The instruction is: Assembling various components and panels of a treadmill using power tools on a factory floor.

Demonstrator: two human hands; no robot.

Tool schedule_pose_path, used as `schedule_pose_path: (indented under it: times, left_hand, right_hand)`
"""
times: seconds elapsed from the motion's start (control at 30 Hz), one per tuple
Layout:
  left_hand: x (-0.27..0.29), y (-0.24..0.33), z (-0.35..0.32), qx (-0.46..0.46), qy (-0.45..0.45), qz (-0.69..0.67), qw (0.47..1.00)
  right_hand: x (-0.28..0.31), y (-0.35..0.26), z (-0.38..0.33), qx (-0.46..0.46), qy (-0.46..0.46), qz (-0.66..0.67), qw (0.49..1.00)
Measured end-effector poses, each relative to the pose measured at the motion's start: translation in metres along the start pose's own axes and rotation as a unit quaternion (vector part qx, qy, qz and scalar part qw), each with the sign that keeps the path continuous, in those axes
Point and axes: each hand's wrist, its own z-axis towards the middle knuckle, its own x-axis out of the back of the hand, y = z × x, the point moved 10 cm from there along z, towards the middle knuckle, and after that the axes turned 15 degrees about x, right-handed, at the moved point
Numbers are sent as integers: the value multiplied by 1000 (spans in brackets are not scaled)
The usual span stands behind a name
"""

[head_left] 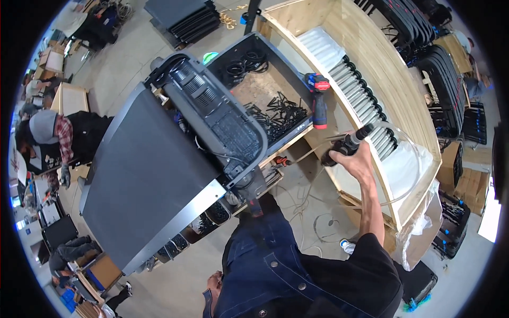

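Observation:
My right hand (358, 163) is wrapped round a black and grey power driver (352, 142), holding it over the near side of a wooden crate. A clear hose (423, 159) loops beside the tool. Low beside my body hangs my left hand (213, 282); its fingers are mostly hidden. A red and black cordless drill (319, 100) lies on the edge between the crate and a grey tray (286, 55) of black bolts and rings. In front of me stands what looks like a treadmill base, with a wide black belt (148, 175) and a black plastic end housing (212, 114).
Metal rollers with black ends (363, 90) lie in a row in the wooden crate (419, 122). Parts bins (214, 212) sit under the belt's near edge. Hoses (297, 204) trail over the floor. Black frames (442, 90) stand at right. A co-worker (63, 130) works at left.

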Motion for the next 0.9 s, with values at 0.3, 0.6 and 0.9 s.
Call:
schedule_pose_path:
  times: [0.3,0.6,0.9]
  left_hand:
    - [-3,93,7,1,-79,-242,967]
    - [-13,63,4,27,-75,-272,959]
    - [-26,33,-7,52,-57,-216,973]
  right_hand:
    - [-46,52,11,148,83,87,982]
    - [-44,104,1,38,55,60,996]
    - [-92,280,4,-103,31,-39,993]
